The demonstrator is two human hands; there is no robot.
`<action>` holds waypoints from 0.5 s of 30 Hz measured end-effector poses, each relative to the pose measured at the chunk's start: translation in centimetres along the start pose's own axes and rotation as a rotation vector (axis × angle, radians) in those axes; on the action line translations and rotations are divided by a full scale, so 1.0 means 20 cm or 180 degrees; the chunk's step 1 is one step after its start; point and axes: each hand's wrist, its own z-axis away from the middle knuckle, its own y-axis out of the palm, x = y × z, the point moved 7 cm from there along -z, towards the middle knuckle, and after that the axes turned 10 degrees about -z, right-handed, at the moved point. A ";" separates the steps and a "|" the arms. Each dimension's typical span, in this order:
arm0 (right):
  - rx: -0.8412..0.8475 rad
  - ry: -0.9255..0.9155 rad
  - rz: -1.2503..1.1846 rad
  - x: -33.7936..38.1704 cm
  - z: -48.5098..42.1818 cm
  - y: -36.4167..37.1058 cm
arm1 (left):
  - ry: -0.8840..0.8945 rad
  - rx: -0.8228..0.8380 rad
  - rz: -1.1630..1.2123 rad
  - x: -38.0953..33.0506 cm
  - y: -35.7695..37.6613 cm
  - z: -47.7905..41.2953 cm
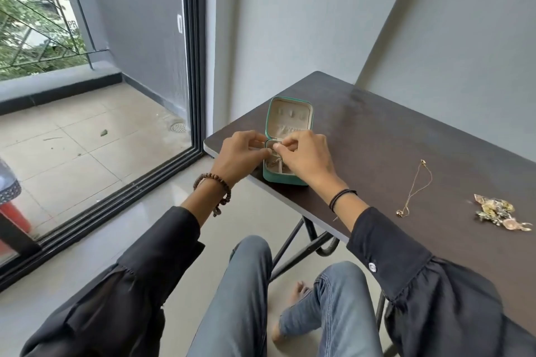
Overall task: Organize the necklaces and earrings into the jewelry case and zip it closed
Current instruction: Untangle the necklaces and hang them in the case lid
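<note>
A small teal jewelry case (285, 136) lies open at the near left corner of a dark table (391, 136), its lid tilted up on the far side and showing a pale lining. Both hands meet over the case's near half. The left hand (239, 153) and the right hand (306, 153) each have thumb and fingertips drawn together, pinching a small gold piece (274, 149) between them just above the tray; what the piece is cannot be told. More thin gold chain lies in the tray below. To the right, well apart from the case, a gold necklace (414, 188) lies stretched on the table, and farther right sits a heap of earrings (500, 213).
</note>
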 end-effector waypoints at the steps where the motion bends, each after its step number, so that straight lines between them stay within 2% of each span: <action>1: 0.0020 0.0030 0.0009 0.00 0.00 0.01 | -0.0013 -0.0005 0.0052 0.01 0.00 0.00; 9: -0.0048 0.0454 0.0126 0.02 -0.03 0.02 | -0.0075 -0.0022 0.0163 0.04 -0.03 -0.03; 15: -0.0154 0.0363 0.0223 0.03 -0.04 0.03 | -0.0027 -0.0006 -0.0005 0.04 -0.04 -0.03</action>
